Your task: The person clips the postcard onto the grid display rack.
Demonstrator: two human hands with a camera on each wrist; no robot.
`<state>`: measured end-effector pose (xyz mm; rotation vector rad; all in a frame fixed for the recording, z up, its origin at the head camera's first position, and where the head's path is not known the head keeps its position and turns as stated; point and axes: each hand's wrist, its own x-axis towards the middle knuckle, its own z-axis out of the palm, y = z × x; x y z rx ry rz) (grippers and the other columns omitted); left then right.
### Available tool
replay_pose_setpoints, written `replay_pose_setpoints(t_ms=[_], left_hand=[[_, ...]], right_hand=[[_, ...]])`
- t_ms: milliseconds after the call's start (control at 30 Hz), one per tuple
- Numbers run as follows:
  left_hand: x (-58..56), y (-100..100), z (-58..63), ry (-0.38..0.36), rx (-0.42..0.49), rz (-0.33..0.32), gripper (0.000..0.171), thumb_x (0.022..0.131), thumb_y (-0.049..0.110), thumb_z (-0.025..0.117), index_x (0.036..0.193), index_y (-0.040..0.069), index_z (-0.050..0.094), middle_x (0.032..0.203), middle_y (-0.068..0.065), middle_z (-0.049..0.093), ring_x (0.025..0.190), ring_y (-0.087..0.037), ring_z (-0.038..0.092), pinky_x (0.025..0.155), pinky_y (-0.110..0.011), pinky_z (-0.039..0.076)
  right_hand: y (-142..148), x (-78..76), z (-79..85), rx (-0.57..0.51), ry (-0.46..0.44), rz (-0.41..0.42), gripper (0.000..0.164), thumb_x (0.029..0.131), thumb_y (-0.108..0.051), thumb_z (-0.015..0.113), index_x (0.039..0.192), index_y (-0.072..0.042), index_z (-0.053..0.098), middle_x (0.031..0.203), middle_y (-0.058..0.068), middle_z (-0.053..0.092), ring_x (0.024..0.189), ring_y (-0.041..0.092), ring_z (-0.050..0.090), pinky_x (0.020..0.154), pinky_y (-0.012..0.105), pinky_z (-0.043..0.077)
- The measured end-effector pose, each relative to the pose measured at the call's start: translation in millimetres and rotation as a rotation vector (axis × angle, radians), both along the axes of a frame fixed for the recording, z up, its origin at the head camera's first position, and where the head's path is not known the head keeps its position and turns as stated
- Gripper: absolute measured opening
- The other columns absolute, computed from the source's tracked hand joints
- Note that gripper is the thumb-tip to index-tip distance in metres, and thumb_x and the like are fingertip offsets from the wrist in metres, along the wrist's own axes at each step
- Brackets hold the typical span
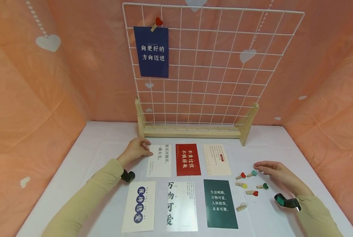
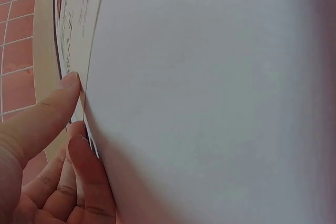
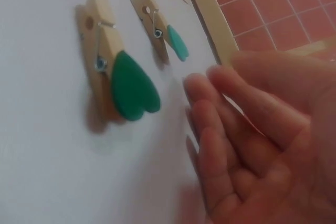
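My left hand (image 1: 135, 152) is at the upper left corner of a white card (image 1: 161, 164) with dark lettering, which lies flat on the table. In the left wrist view, its thumb and curled fingers pinch the card's edge. The right hand (image 1: 274, 169) hovers beside several wooden clothespins with heart ends, its fingers loosely bent and holding nothing. Nearest to it are a teal-heart clothespin (image 1: 251, 173) and a dark green-heart clothespin (image 3: 134, 85). Red, yellow and white hearts top the others. A navy card (image 1: 152, 52) hangs upright on the white wire grid (image 1: 215, 59), held by a red-heart clothespin (image 1: 156, 24).
The grid stands in a wooden base (image 1: 191, 133) at the back. Beside the white card lie a red card (image 1: 188, 164) and a cream card (image 1: 220, 164). A card with blue circles (image 1: 148, 210), a white card (image 1: 188, 197) and a green card (image 1: 220, 220) form the front row.
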<state>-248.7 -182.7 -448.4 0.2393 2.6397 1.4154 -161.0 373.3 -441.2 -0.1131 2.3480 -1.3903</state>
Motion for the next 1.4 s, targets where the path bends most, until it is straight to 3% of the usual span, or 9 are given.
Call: replay_pose_setpoints(t_ms=[400,500,667,867,1167,1400], left_hand=[[2.3,2.9,3.8,-0.019,-0.001,-0.010,0.040,0.066,-0.006,0.083,0.097,-0.008,0.058,0.076,-0.011,0.059,0.068,-0.015,0.054,0.059,-0.021,0.048],[2.8,3.4,3.2,-0.013,-0.012,-0.007,0.040,0.066,-0.006,0.083,0.097,-0.008,0.058,0.078,-0.012,0.059,0.070,-0.017,0.054,0.060,-0.023,0.048],[3.8,4.5,2.4,0.021,-0.042,0.002,0.042,0.065,-0.003,0.085,0.097,-0.008,0.059,0.085,-0.013,0.060,0.077,-0.021,0.055,0.066,-0.025,0.049],[2.9,7.1,1.8,0.016,-0.042,0.015,0.044,0.065,-0.004,0.085,0.099,-0.008,0.058,0.090,-0.014,0.060,0.082,-0.024,0.056,0.069,-0.028,0.050],[-1.2,4.6,-2.3,-0.026,0.043,-0.014,0.046,0.065,-0.009,0.083,0.100,-0.007,0.053,0.083,-0.011,0.056,0.072,-0.019,0.054,0.062,-0.024,0.050],[-2.3,-0.7,-0.4,-0.038,0.060,-0.050,0.043,0.067,-0.010,0.081,0.101,-0.012,0.055,0.079,-0.010,0.057,0.070,-0.015,0.053,0.058,-0.020,0.048]], right_hand=[[-1.0,-0.6,-2.6,0.010,0.014,0.011,0.045,0.098,-0.025,0.056,0.131,0.006,0.052,0.131,0.021,0.055,0.104,-0.012,0.045,0.103,0.062,0.029],[-2.4,-1.2,-2.3,0.026,0.028,0.020,0.046,0.097,-0.024,0.059,0.130,0.007,0.052,0.130,0.021,0.055,0.104,-0.007,0.049,0.101,0.046,0.039],[-4.4,-1.3,-0.4,0.027,0.040,0.025,0.047,0.093,-0.020,0.064,0.129,0.008,0.052,0.125,0.022,0.058,0.100,0.005,0.056,0.084,0.017,0.047],[-6.2,-2.3,-1.5,0.047,0.048,0.035,0.047,0.091,-0.017,0.067,0.128,0.008,0.054,0.120,0.020,0.060,0.092,0.015,0.055,0.078,0.018,0.049],[-8.4,-2.4,-3.2,0.098,0.068,0.042,0.045,0.090,-0.020,0.068,0.125,0.007,0.057,0.113,0.016,0.062,0.088,0.016,0.053,0.074,0.019,0.048],[-11.6,-2.7,-2.1,0.111,0.085,0.050,0.040,0.090,-0.018,0.068,0.120,0.008,0.059,0.110,0.016,0.062,0.085,0.015,0.054,0.074,0.019,0.049]])
